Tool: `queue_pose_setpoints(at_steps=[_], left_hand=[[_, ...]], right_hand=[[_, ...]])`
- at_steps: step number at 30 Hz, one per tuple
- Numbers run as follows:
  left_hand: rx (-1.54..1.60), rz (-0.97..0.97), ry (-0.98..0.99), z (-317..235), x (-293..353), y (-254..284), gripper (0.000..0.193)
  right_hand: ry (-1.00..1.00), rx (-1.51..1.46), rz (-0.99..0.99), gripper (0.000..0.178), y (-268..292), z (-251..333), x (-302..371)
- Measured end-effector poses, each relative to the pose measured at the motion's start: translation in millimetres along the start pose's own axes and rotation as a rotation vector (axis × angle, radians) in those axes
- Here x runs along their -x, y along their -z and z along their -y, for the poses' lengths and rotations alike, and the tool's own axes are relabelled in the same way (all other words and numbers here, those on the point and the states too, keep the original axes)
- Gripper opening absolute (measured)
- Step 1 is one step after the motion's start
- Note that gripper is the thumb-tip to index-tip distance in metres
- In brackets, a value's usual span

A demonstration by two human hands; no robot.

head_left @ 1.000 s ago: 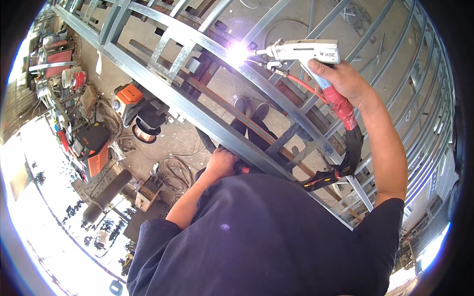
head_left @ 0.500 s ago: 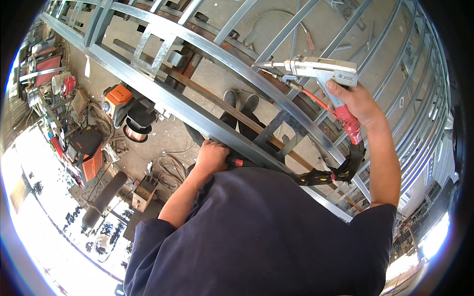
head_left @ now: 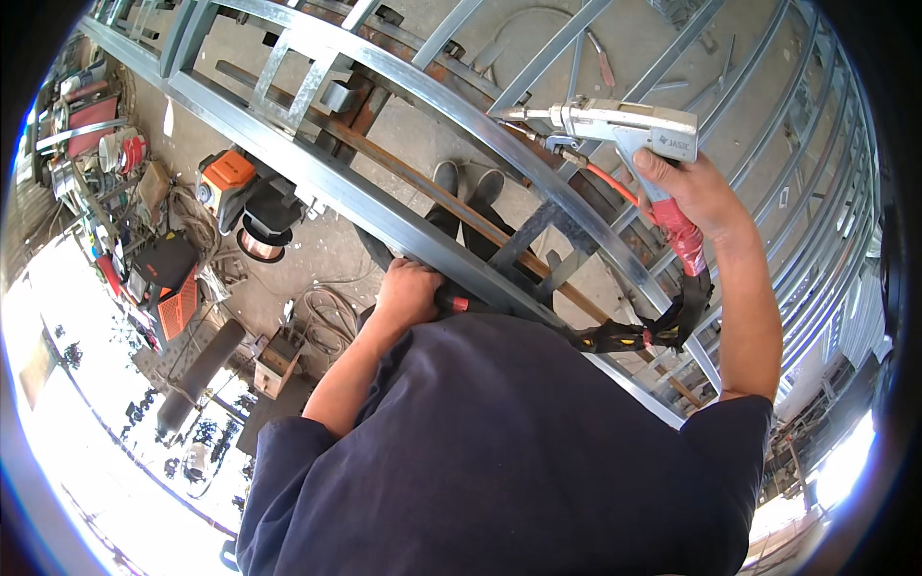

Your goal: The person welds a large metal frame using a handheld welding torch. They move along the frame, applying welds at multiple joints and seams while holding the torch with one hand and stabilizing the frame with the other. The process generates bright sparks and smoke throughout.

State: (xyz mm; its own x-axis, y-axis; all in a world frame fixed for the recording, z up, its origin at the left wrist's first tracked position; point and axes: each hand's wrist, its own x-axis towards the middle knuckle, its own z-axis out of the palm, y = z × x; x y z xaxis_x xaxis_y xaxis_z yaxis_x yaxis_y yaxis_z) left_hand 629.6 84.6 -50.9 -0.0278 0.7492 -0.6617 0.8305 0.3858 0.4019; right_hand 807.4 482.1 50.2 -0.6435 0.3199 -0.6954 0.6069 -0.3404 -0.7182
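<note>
My right hand (head_left: 699, 192) grips a welding gun (head_left: 629, 125) by its grey handle, which is wrapped in red tape lower down. The gun's narrow nozzle (head_left: 519, 114) points left and appears at the curved steel tube (head_left: 538, 163); I cannot tell if they touch. From the handle, a black-wrapped cable (head_left: 663, 331) runs down and left across the frame in front of my body. My left hand (head_left: 408, 291) is closed at the near edge of a straight square steel tube (head_left: 365, 206), its fingertips partly hidden. Beside it lies a black piece with a red end (head_left: 451, 302).
Long galvanised bars (head_left: 663, 67) form a curved frame on the right. An orange and black machine (head_left: 229, 178) with a wire spool (head_left: 261, 245) stands on the floor at left. Coiled cable (head_left: 327, 322) and a small box (head_left: 277, 365) lie nearer. My shoes (head_left: 447, 178) show beneath the frame.
The view has shifted slightly. The gun sits a little higher in the picture; my right hand still grips it, and my left hand remains at the straight tube.
</note>
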Motion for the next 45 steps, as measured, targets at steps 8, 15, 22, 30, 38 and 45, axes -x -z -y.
queue_pose_setpoints(at_steps=[8, 15, 22, 30, 38, 45], left_hand=[[-0.026, 0.07, 0.024, -6.5, 0.2, 9.3, 0.033], [-0.016, 0.081, 0.042, -9.1, -0.5, 8.6, 0.039], [-0.025, 0.097, 0.045, -11.3, -0.5, 12.9, 0.038], [-0.035, 0.092, 0.045, -15.7, -2.5, 15.9, 0.032], [-0.049, 0.054, 0.042, -14.6, -3.8, 9.2, 0.024], [-0.025, 0.115, 0.06, -24.2, -3.5, 15.8, 0.028]], right_hand=[[0.0, 0.023, 0.002, 0.05, 0.3, 1.6, -0.2], [0.019, 0.071, -0.004, 0.048, 0.1, 3.8, 0.7], [-0.022, 0.055, 0.005, 0.049, 2.0, 3.9, 3.6], [-0.031, 0.05, 0.02, 0.055, 6.6, -0.8, 4.7], [0.016, 0.062, 0.013, 0.056, 9.9, -12.2, 4.0], [0.047, 0.086, -0.012, 0.054, 12.0, -18.6, 7.1]])
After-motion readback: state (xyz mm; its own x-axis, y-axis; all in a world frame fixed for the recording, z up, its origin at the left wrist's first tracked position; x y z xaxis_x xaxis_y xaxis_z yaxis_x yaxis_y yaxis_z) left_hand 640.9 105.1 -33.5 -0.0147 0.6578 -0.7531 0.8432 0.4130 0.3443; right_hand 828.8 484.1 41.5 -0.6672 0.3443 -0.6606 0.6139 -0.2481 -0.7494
